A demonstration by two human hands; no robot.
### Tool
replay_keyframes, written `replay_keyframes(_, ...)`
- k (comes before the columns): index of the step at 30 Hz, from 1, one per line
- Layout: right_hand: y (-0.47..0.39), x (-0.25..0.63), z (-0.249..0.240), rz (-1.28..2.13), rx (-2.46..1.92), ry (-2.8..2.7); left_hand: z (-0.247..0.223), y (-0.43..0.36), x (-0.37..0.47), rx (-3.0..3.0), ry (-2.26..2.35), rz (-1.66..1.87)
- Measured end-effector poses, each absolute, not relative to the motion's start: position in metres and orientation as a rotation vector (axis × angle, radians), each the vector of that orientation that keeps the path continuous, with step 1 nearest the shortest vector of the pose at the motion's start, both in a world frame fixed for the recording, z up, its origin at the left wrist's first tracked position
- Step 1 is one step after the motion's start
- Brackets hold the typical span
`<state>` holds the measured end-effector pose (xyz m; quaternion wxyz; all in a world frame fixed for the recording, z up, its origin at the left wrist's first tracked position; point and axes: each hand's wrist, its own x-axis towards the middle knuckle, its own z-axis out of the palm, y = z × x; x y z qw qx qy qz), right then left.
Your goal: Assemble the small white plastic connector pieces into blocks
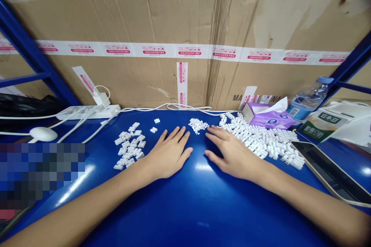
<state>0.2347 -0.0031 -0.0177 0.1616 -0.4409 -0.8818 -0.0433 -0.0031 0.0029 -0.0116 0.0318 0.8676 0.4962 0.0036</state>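
My left hand (169, 154) lies palm down on the blue table (185, 208), fingers spread, holding nothing. To its left is a loose group of white plastic pieces (130, 144), and two small white pieces (154, 129) sit just beyond it. My right hand (230, 152) also rests palm down with its fingers apart and nothing in it. Between and beyond the fingertips of both hands lies a small heap of tiny white parts (198, 124). A large spread of white plastic pieces (261, 139) lies beyond and to the right of my right hand.
A purple tissue pack (269, 117), a water bottle (308, 98), a green and white package (321, 123) and a phone (333, 170) are at the right. A power strip (87, 112) with white cables stands at the back left. Cardboard (130, 15) walls the back.
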Motion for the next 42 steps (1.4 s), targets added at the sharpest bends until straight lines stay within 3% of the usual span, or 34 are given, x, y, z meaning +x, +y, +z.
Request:
replay_keyframes(11,-0.015,0.224,-0.028,0.189,-1.362,-2.563,-0.011,0.004,-0.004,2.677,1.517,0.043)
replay_keyframes(29,-0.016,0.222,-0.022,0.185,-1.402,-2.626,-0.003,0.008,-0.010,2.808,1.534,0.181)
replay_keyframes(42,-0.016,0.226,-0.025,0.181,-1.331,-2.567,0.022,0.077,-0.090,2.441,1.816,0.188)
